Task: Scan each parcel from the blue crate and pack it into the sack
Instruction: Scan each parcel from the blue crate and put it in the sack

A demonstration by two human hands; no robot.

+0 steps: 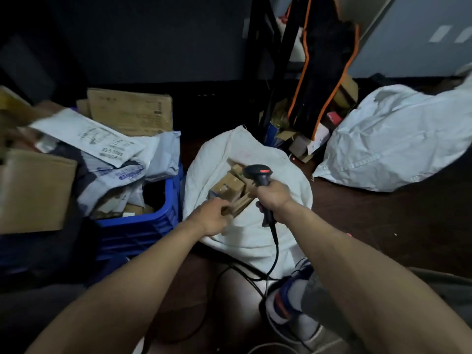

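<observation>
A blue crate at left is heaped with white and grey mailer bags and cardboard boxes. An open white sack lies in the middle with several brown cardboard parcels inside. My left hand is over the sack's mouth, its fingers curled on the edge of a brown cardboard parcel. My right hand grips the handle of a black barcode scanner above the sack, head pointing away from me.
A second full white sack lies at right. A black rack with an orange-trimmed black bag and small boxes stands behind. A large cardboard box is at far left. The scanner cable trails past my shoe.
</observation>
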